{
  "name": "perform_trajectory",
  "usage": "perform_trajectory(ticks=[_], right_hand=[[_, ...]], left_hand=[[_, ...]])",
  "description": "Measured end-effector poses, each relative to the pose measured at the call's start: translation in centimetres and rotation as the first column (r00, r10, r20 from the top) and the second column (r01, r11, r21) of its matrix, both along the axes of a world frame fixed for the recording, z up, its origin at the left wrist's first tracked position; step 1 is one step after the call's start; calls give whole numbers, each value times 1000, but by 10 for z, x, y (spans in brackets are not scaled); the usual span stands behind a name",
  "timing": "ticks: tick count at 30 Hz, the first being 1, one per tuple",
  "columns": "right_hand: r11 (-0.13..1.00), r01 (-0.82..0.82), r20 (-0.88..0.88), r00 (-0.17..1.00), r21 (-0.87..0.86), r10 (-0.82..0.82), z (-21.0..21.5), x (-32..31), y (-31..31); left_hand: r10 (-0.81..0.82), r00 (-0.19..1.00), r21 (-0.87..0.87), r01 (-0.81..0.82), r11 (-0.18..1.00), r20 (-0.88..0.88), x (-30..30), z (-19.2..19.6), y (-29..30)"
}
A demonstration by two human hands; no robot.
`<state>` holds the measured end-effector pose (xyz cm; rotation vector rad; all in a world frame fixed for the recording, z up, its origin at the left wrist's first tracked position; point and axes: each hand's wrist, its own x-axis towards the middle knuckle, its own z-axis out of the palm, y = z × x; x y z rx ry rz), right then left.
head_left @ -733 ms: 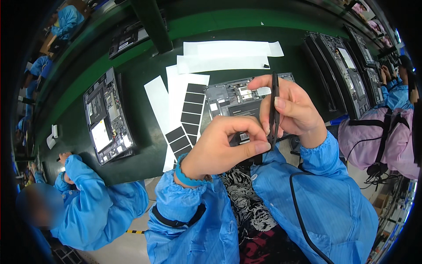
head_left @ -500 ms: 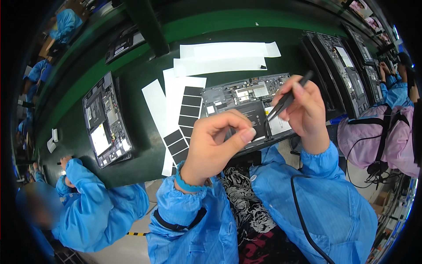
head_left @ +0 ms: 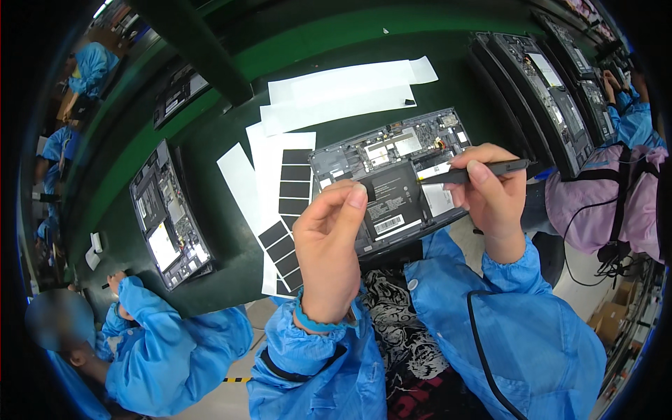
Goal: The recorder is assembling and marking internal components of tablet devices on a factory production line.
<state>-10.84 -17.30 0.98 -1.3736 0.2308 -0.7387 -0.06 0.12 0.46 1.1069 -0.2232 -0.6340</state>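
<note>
Bench (head_left: pixel 231 42): we see dark green surface running out ahead of both hands and off to either side.
Open laptop chassis (head_left: pixel 392 178): it lies directly under and just beyond our hands, underside up, circuit boards at its far edge, the black battery pack (head_left: pixel 392 203) between the two hands.
Neighbouring chassis (head_left: pixel 168 217): well to the left of our left hand, another opened unit, with a co-worker's blue sleeve (head_left: pixel 140 308) near its close end; more units stand in a row beyond the right hand.
White backing sheets (head_left: pixel 336 94): long strips lie past the chassis; a nearer sheet just left of the left hand carries the black adhesive pads (head_left: pixel 290 185) in a column.
Left hand (head_left: pixel 329 252): we hold it raised over the near left corner of the battery, thumb and forefinger pinched together; whether a small pad sits between them, we cannot tell.
Right hand (head_left: pixel 493 199): it is closed in a pen grip around a slim black stylus tool (head_left: pixel 469 173), tip pointing left onto the battery's right edge.
Step in hand: we judge this as fitting or pressing down a small piece at the battery's edge.
Next move: it likely calls for a steady tool tip and the left fingertips lowering gently, clear of the boards.
</note>
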Motion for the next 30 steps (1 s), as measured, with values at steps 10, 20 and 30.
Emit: perform_trajectory(ticks=[10,20,30], right_hand=[[992,-76,42,997,104,72,5,19,14],[993,-97,6,995,70,97,4,24,15],[992,-40,22,999,117,37,1,22,13]], left_hand=[[6,997,-36,-9,999,-71,-2,3,-6],[-30,996,-63,25,998,-85,1,2,-8],[-11,995,-78,4,997,-95,0,1,-7]])
